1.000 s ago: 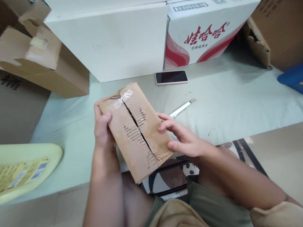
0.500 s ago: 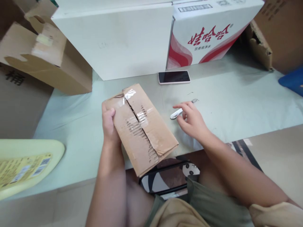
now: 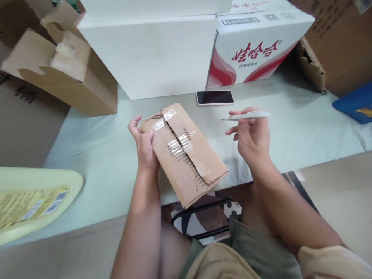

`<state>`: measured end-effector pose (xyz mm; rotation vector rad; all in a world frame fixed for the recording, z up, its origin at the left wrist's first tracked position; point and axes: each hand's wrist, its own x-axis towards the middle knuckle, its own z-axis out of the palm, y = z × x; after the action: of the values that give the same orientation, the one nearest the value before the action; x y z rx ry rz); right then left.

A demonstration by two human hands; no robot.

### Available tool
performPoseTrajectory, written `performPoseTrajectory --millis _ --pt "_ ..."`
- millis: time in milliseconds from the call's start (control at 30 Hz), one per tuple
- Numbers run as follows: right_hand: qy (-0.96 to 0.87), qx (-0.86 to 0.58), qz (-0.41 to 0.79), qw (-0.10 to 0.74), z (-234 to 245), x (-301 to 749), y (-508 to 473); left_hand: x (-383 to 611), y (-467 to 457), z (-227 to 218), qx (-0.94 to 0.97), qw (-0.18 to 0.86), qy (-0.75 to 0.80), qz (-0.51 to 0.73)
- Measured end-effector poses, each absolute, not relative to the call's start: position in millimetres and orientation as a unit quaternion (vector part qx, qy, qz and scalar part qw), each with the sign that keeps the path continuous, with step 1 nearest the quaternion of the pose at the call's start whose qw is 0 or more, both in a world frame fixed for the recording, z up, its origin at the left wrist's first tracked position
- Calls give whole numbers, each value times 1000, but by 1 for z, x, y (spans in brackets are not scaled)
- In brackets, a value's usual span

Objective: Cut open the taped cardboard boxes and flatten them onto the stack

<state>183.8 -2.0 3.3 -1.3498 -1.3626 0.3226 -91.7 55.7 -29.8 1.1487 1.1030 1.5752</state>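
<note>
My left hand (image 3: 145, 145) grips a brown cardboard box (image 3: 186, 159) by its left side, thumb on top and the index finger sticking out. The box is held tilted over the table's front edge. Strips of clear tape and torn patches run along the seam between its two flaps, which lie closed. Off to the right, my right hand (image 3: 252, 135) pinches a utility knife (image 3: 250, 115) with a pale handle. Its thin tip points left, above the table and apart from the box. The knife's far end is blurred.
A phone (image 3: 215, 98) lies on the pale green tablecloth (image 3: 99, 155) before a white box (image 3: 168, 58) and a red-and-white carton (image 3: 255, 54). An open cardboard box (image 3: 84, 77) stands at left, near a yellow-green bottle (image 3: 69, 182). A blue object (image 3: 354, 102) sits at right.
My right hand has picked the knife up off the table and swung its tip to point left. My left hand's index finger has lifted from the cardboard box, which stays held.
</note>
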Motion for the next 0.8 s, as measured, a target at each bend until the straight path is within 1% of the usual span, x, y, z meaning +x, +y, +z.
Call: performPoseTrajectory --millis 33,100,233,400,500,567,667,733,800 --pt "-569 -532 155 608 10 180 -2 -91 55 -30 459 425 448 639" --pt "-569 -469 178 652 25 170 -5 -91 54 -28 479 388 450 646" --pt "-577 -440 215 654 51 150 -14 -96 46 -21 578 305 435 619" --pt "-580 -383 240 677 66 134 -32 -97 37 -15 664 246 414 572" --pt "-622 -433 211 618 74 127 -45 -90 33 -14 691 230 407 552" --pt "-673 -461 170 552 78 123 -49 -85 31 -13 702 229 400 543" --pt "-750 -455 146 457 79 119 -46 -81 30 -11 704 242 391 542" --pt "-768 -461 149 420 77 118 -42 -81 31 -10 696 262 388 544" --pt "-767 -478 150 401 76 117 -41 -82 32 -10 680 288 384 554"
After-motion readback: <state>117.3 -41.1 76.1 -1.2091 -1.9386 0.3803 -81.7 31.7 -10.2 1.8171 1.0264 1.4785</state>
